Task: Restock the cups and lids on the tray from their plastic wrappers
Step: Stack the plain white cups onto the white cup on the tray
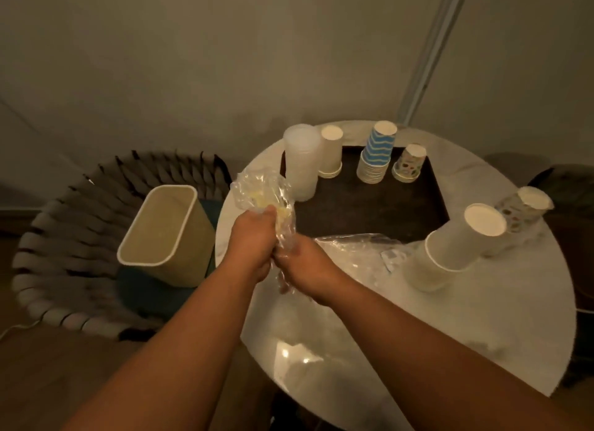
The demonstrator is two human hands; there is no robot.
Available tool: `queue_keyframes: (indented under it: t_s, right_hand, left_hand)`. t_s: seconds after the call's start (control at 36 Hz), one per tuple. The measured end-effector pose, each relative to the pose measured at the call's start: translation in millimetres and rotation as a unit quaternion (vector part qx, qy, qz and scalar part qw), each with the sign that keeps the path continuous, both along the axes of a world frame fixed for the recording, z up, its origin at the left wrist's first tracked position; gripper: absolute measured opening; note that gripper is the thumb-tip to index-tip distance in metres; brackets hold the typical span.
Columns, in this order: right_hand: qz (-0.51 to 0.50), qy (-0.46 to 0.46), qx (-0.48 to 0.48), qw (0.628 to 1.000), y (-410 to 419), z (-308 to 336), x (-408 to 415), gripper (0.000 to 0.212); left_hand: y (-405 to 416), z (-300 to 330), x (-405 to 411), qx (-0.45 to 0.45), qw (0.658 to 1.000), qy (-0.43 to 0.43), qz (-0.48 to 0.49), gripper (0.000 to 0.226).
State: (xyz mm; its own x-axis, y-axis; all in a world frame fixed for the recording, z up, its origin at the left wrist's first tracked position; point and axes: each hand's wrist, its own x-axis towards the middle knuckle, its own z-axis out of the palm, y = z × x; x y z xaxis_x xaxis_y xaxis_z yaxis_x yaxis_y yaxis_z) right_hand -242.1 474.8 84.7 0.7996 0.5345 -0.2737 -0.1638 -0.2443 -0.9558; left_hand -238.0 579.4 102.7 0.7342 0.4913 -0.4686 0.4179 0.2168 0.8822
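A dark tray (363, 205) lies on the round table. On it stand a stack of translucent lids (300, 163), a white cup stack (331, 151), a blue-striped cup stack (377, 152) and a dotted cup stack (409, 163). My left hand (255, 237) and my right hand (303, 265) both grip one crumpled clear wrapper (263, 192) over the table's left edge. Another clear wrapper (360, 253) lies flat on the table by my right hand. A wrapped white cup stack (463, 241) and a wrapped dotted cup stack (524, 212) lie at the right.
The round white table (418, 334) fills the lower right. A cream waste bin (164, 234) sits on a woven chair (58, 237) just left of the table. A wall stands behind.
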Motion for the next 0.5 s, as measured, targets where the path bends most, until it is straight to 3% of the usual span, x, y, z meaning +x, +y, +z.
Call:
queue_keyframes:
  t_s: [0.14,0.25,0.36,0.5]
  right_hand:
    - [0.095,-0.088,-0.164,0.978,14,-36,-21,0.027]
    - [0.121,-0.114,-0.223,0.961,17,-52,-24,0.022]
    - [0.126,-0.177,-0.289,0.933,21,-71,-17,0.032]
    - [0.149,-0.131,-0.294,0.935,33,-79,-14,0.050]
  left_hand:
    - [42,-43,8,0.042,0.998,0.044,0.027,0.013]
    - [58,-69,15,0.086,0.994,0.067,-0.004,0.030]
    - [68,-83,27,0.128,0.987,0.086,-0.034,0.038]
    - [80,-95,41,0.216,0.969,0.096,-0.066,0.039]
